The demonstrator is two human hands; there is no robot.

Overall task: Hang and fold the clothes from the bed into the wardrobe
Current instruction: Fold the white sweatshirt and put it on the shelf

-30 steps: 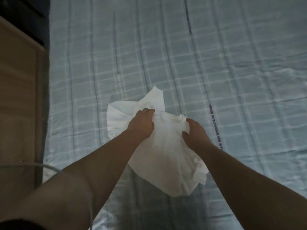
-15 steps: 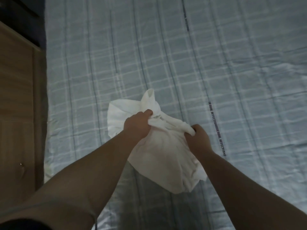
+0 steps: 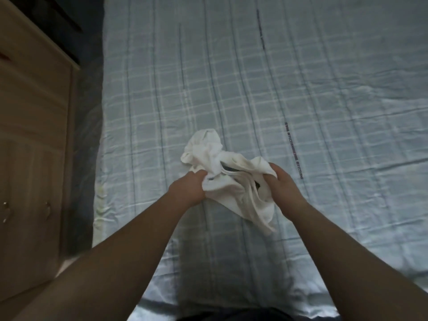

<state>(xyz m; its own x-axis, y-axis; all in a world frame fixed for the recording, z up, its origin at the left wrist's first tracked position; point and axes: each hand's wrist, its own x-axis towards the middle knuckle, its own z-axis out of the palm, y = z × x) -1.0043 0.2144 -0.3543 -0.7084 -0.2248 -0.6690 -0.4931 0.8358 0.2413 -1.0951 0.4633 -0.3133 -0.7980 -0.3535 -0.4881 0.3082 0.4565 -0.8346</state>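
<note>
Plaid bed [image 3: 301, 77], white garment [image 3: 231, 193] more bunched now

One garment [image 3: 240, 195], one bed [image 3: 301, 77], two hands (left hand [image 3: 188, 189], right hand [image 3: 282, 184]).

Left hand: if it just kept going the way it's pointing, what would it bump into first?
The left hand grips the white garment, so that cloth comes first; past it, probably the checked bedsheet, though depth is hard to judge.
</note>
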